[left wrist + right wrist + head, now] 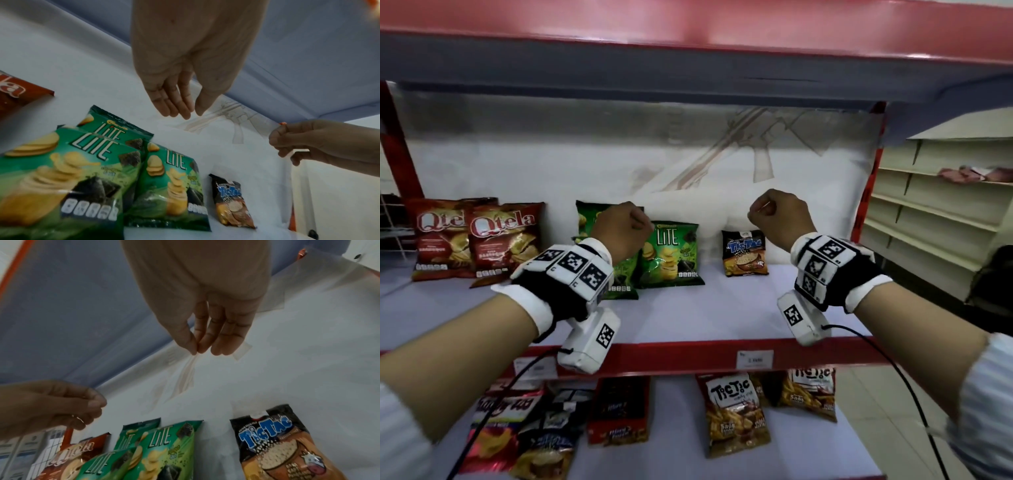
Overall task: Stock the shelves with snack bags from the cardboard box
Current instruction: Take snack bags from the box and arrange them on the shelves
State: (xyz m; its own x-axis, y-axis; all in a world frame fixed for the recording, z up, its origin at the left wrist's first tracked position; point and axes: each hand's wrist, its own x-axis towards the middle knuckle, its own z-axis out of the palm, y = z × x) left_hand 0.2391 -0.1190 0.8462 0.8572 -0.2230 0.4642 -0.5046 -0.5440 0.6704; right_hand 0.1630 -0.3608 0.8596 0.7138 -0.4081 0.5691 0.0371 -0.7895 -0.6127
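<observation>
My left hand (626, 226) is raised in front of the middle shelf (722, 308), just above the green Lite bags (671, 253). Its fingers are curled with the thumb against them, and it holds nothing. My right hand (774, 216) hovers above the single black and orange Tic Tac bag (744, 253). In the right wrist view its thumb tip meets the fingertips (205, 345) with nothing between them. Two red Qtela bags (503, 240) stand at the shelf's left. All the bags lean upright against the white back panel. The cardboard box is out of view.
The lower shelf (678, 442) holds Tic Tic bags (736, 411) and darker snack bags (619, 411). A red-edged shelf (688, 31) hangs overhead. Bare shelf surface lies in front of the bags and right of the Tic Tac bag. Beige shelving (935, 212) stands at the right.
</observation>
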